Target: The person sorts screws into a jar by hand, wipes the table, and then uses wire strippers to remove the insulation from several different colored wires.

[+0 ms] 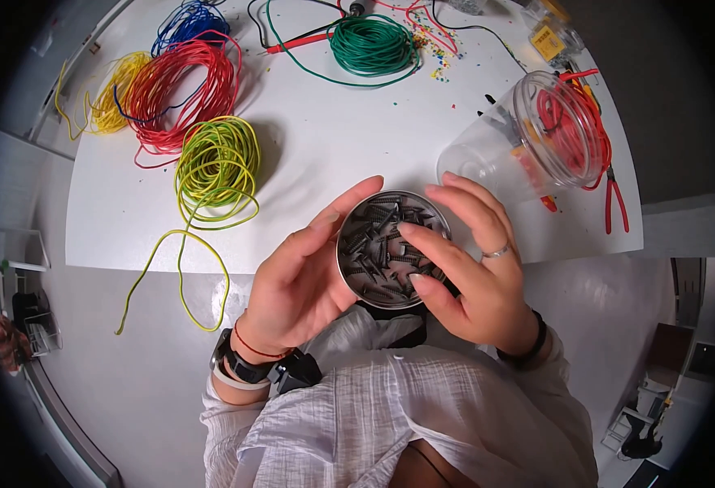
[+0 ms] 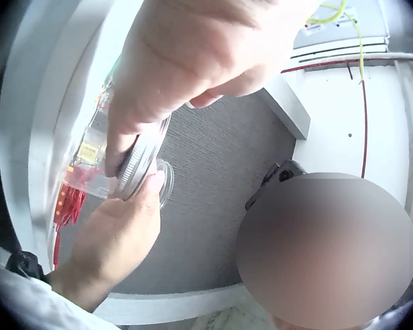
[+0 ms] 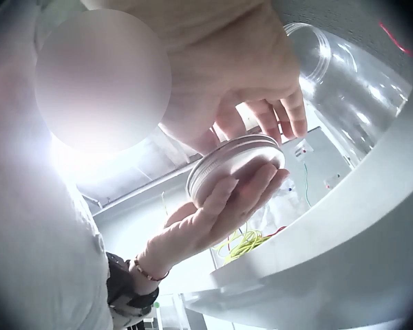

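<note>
I grip one lid (image 3: 224, 167) in my left hand (image 1: 292, 285); my right hand (image 1: 478, 281), fingers loosely spread, touches its screws (image 1: 363, 244) — too many to count, hidden in the right wrist view — near one jar (image 1: 481, 153).

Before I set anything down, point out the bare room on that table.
The widest bare stretch of table, bar a few specks, lies between the yellow-green coil, green coil and clear jar. A smaller patch is the near left corner, below the red coil. The right edge is crowded with red wires and pliers.
</note>
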{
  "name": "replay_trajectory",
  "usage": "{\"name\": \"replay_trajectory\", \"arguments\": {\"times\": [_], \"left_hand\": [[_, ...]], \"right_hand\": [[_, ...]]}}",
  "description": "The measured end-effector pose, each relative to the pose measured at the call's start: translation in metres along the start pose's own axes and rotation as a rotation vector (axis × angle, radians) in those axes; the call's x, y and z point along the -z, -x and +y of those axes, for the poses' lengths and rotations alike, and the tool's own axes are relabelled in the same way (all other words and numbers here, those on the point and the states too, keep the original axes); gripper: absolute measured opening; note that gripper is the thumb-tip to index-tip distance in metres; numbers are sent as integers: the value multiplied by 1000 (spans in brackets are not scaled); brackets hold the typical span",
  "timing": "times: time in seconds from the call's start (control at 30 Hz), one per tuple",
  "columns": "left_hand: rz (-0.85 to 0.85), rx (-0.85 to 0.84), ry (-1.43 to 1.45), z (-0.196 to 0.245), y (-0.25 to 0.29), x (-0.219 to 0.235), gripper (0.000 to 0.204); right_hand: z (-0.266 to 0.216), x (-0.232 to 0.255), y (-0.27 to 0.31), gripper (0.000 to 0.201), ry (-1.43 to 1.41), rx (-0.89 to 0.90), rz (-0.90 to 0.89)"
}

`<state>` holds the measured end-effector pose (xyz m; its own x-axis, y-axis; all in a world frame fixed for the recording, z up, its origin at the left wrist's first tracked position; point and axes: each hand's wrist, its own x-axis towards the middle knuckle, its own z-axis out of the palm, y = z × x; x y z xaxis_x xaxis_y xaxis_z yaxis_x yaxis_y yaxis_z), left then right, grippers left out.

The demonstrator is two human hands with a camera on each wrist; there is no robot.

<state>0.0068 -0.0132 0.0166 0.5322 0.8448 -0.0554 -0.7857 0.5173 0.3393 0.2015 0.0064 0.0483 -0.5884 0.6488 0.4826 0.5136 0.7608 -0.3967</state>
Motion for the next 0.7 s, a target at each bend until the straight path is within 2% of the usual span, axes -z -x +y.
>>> {"name": "replay_trajectory", "arguments": {"times": [0.17, 0.23, 0.27, 0.33, 0.37, 0.4, 0.47, 0.5, 0.53, 0.6, 0.63, 0.67, 0.7], "left_hand": [[-14, 3, 0, 1, -1, 0, 54], [-17, 3, 1, 1, -1, 0, 54], [-23, 2, -3, 1, -2, 0, 54], [-29, 3, -8, 1, -2, 0, 54], [-24, 2, -7, 1, -2, 0, 54], [-21, -2, -7, 2, -2, 0, 54], [-12, -6, -20, 3, -3, -2, 54], [-2, -9, -27, 3, -3, -3, 55], [-19, -8, -40, 4, -3, -4, 55], [-13, -2, -57, 4, -3, -6, 56], [-22, 10, -66, 4, -4, -9, 56], [-24, 21, -85, 3, -5, -12, 56], [-21, 22, -124, 1, -7, -16, 56]], "right_hand": [[5, -1, 6, 27, -44, 40, 32], [3, -2, 6, 26, -151, 113, 6], [3, -3, 5, 26, -150, 112, 7], [1, -2, 3, 25, -73, -2, -22], [3, 0, 3, 34, -61, 2, 26], [4, 3, 5, 34, -59, 5, 30], [3, 7, 13, 41, -244, -53, 201], [8, 6, 21, 58, -273, -33, 205], [9, -1, 27, 58, -260, -24, 219], [7, -20, 41, 79, -775, -313, 243], [7, -27, 45, 96, -885, -339, 180], [3, -35, 49, 101, -1078, -425, 193], [1, -39, 46, 102, -1119, -396, 228]]}}
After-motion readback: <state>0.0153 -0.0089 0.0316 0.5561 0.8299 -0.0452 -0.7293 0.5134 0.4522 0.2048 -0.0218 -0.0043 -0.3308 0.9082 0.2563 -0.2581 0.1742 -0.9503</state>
